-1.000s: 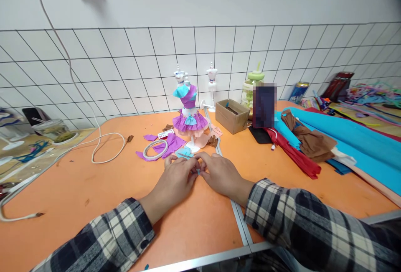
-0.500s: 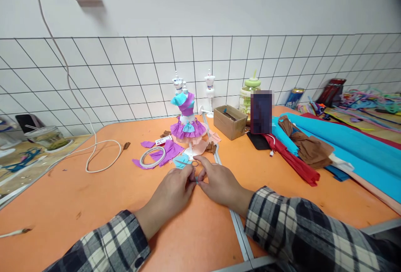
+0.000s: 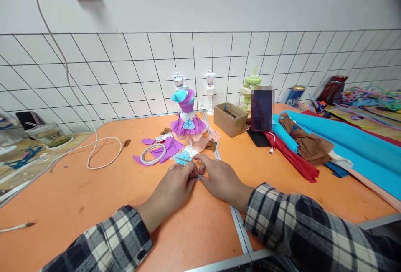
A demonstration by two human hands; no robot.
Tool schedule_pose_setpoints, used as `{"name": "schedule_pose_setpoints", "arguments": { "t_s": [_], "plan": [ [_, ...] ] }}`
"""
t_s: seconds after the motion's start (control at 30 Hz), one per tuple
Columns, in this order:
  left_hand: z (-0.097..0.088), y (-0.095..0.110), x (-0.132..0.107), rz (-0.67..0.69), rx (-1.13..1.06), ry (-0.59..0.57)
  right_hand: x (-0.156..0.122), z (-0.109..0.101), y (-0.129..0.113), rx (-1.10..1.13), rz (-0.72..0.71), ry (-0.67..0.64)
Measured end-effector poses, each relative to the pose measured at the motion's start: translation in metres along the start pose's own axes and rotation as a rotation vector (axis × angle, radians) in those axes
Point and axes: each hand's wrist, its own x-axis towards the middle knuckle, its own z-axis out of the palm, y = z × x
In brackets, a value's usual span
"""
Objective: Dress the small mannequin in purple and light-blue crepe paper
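My left hand (image 3: 176, 186) and my right hand (image 3: 222, 180) meet low over the orange table. Fingertips of both are pinched at a tiny blue scrap (image 3: 199, 176), mostly hidden by the fingers; it looks like crepe paper. Just beyond them lies a pair of scissors (image 3: 182, 159), its handles partly covered by my right fingers. Under the blades is a light blue paper piece (image 3: 181, 155). Behind stands a small dress form (image 3: 187, 107) wearing a purple and blue crepe paper dress with a ruffled skirt.
A tape roll (image 3: 153, 154) lies on purple paper scraps (image 3: 171, 148) at left. Two bare mini dress forms, one being this white form (image 3: 210, 82), stand by the wall. Right of them are a cardboard box (image 3: 230, 123), a phone (image 3: 262, 110) and colored paper rolls (image 3: 351, 138). A white cable (image 3: 90, 155) curls left.
My hands stay together at nearly the same spot, with small finger shifts around the blue scrap. The camera view has tilted slightly down.
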Motion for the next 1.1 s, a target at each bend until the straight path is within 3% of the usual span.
{"name": "schedule_pose_setpoints", "arguments": {
  "t_s": [0.37, 0.8, 1.1],
  "plan": [
    [0.002, -0.002, 0.000, -0.020, 0.015, -0.050, 0.001, 0.000, 0.001, -0.016, -0.002, -0.003],
    [0.000, -0.003, 0.000, 0.028, 0.058, -0.001, 0.001, 0.005, 0.014, 0.010, -0.082, -0.007],
    [-0.007, 0.003, -0.007, 0.063, -0.031, 0.110, -0.003, 0.003, 0.005, 0.083, -0.143, 0.098]
  ]
}}
